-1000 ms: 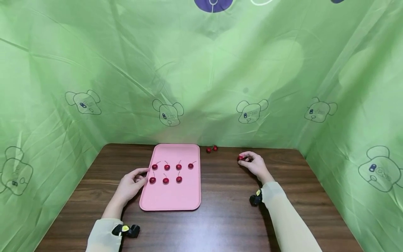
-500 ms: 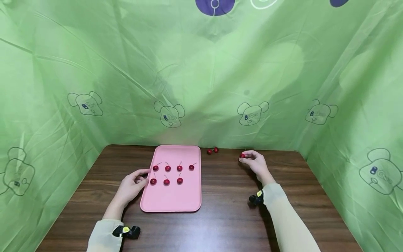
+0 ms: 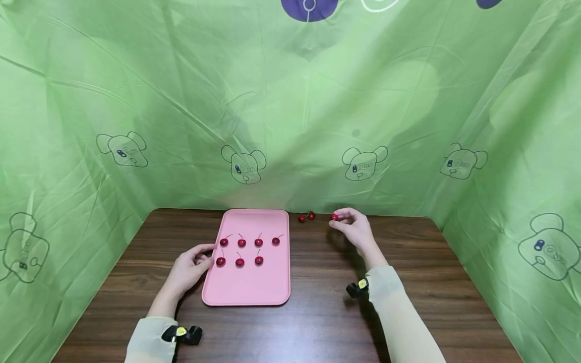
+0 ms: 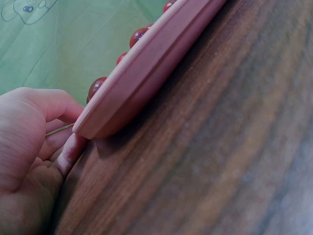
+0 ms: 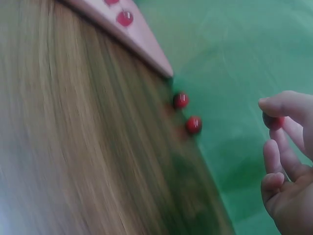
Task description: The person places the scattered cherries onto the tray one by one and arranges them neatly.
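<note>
Nearest: two pale sleeves, each with a small black wrist camera (image 3: 182,334). Left hand (image 3: 189,266) resting on worktop (image 3: 317,322), fingers loosely curled against left edge of pink tray (image 3: 247,290); fingertips (image 4: 73,147) touching tray rim in left wrist view, nothing gripped. On tray: seven cherries in two rows, near row of three (image 3: 239,261), far row of four (image 3: 249,241), stems up, none touching another. Right hand (image 3: 354,229) raised above worktop, right of tray's far corner, thumb and forefinger pinched on a single cherry (image 3: 334,217); same cherry (image 5: 273,121) between fingertips in right wrist view, remaining fingers curled below it. Held cherry clear of worktop, level with far edge, well apart from tray. Two loose cherries (image 3: 306,217) on worktop just beyond tray's far right corner, close together, between tray and held cherry; seen as pair (image 5: 187,112) in right wrist view, somewhat blurred. Farthest: green cloth (image 3: 290,111) with bear outlines, closing in worktop at back and both sides.
</note>
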### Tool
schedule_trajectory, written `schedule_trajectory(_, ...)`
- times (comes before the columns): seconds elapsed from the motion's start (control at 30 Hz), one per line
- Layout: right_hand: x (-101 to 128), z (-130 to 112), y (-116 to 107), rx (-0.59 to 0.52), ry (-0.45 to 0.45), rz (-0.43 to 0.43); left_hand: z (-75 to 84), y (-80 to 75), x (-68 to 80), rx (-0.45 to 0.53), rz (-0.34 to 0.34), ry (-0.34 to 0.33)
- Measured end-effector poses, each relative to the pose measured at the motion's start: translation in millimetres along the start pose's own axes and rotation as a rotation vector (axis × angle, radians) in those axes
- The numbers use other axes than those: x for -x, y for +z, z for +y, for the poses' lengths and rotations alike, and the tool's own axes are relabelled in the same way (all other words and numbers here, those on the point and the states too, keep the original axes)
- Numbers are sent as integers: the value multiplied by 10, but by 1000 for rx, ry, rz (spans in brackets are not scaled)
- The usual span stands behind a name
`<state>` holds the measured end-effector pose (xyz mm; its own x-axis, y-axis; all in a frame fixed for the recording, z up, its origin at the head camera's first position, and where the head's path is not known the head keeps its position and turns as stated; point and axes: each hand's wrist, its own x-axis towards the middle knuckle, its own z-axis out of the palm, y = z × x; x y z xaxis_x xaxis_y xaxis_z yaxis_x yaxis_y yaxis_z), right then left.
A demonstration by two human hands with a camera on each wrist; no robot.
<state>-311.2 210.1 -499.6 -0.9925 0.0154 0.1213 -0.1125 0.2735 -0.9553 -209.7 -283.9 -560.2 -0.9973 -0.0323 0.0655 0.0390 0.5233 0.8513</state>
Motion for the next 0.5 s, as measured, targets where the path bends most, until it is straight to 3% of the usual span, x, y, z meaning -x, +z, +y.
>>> schedule_trajectory(0.5, 326, -261, 633, -9, -90, -45, -6, -11, -6, -6, -4, 5)
